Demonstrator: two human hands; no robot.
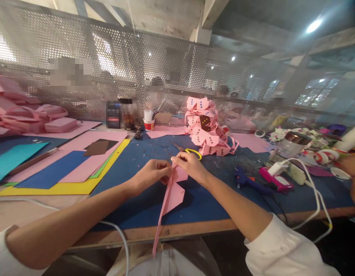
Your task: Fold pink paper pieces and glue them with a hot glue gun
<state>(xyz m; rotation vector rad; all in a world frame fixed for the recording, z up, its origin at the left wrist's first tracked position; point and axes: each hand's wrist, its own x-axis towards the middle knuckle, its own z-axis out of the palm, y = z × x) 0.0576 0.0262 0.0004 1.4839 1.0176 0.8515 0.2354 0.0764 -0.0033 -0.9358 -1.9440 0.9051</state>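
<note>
Both hands meet over the blue work mat (131, 207) and pinch one folded piece of pink paper (173, 197). My left hand (154, 172) grips its left edge near the top, fingers curled. My right hand (191, 165) holds the upper end between thumb and fingers. From there the paper slants down past the table's front edge, a long narrow strip with angular flaps on its right side. Just beyond my right hand lie scissors with yellow handles (193, 153). Behind them rises a stack of folded pink paper pieces (204, 128) with small dark squares.
Coloured sheets, including a yellow sheet (79, 189), lie on the left. To the right are a blue glue gun (252, 180), a pink power strip (276, 180), white cables and a lidded jar (292, 147). A perforated metal screen (171, 57) stands behind. Another person's arm (351, 168) shows at far right.
</note>
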